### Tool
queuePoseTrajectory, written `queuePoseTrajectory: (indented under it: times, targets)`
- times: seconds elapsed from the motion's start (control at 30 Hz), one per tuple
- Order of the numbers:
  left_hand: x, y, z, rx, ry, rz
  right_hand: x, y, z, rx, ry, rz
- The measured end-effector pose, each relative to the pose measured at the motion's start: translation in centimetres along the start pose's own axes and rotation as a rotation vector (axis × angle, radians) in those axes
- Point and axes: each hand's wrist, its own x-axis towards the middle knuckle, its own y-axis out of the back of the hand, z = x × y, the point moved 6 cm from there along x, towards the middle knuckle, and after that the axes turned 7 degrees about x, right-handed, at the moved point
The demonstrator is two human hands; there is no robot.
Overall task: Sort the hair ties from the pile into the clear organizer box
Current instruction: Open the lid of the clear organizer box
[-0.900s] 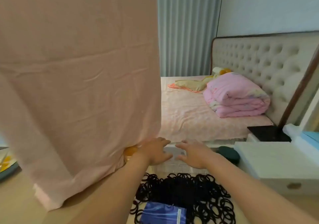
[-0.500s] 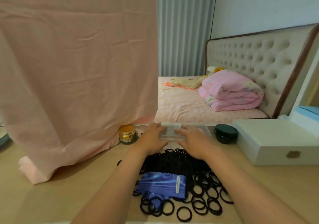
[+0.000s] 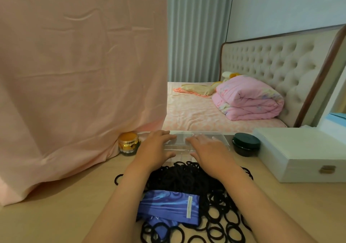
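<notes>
— What stood behind the pale wooden counter (image 3: 56,214)?
— A bed (image 3: 196,111) in pink patterned sheets, with a beige tufted headboard (image 3: 271,70) trimmed in brown wood.
— And the wall (image 3: 290,4)?
— Pale grey, beside pleated grey curtains (image 3: 196,31).

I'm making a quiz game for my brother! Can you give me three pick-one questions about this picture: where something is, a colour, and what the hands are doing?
1. Where is the gold jar?
A) left of the clear organizer box
B) inside that box
C) held up in the air

2. What colour are the hair ties?
A) pink
B) black
C) white

3. What are the left hand and right hand doing?
A) lifting hair ties
B) touching the organizer box
C) opening the jar

Answers:
1 A, the jar stands on the table by the box's left end.
2 B, the whole pile is black.
3 B, both hands lie on the box and hold no ties.
</notes>
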Motion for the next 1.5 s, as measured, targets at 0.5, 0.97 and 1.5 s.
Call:
queuePoseTrajectory:
  times: [0.5,0.97,1.5]
  targets:
    - [-0.1,0.4,-0.3,-0.151,0.029,0.010,1.0,2.3,-0.2,-0.152,0.076,-0.090]
    - [-0.3,2.8,-1.4,-0.244,0.089,0.238,5.0,4.4,1.7,-0.026,0.015,0.228]
    - [0.7,-1.0,-2.7,-0.008,0.154,-0.077,14.0,-0.6,5.4,-0.082,-0.179,-0.105]
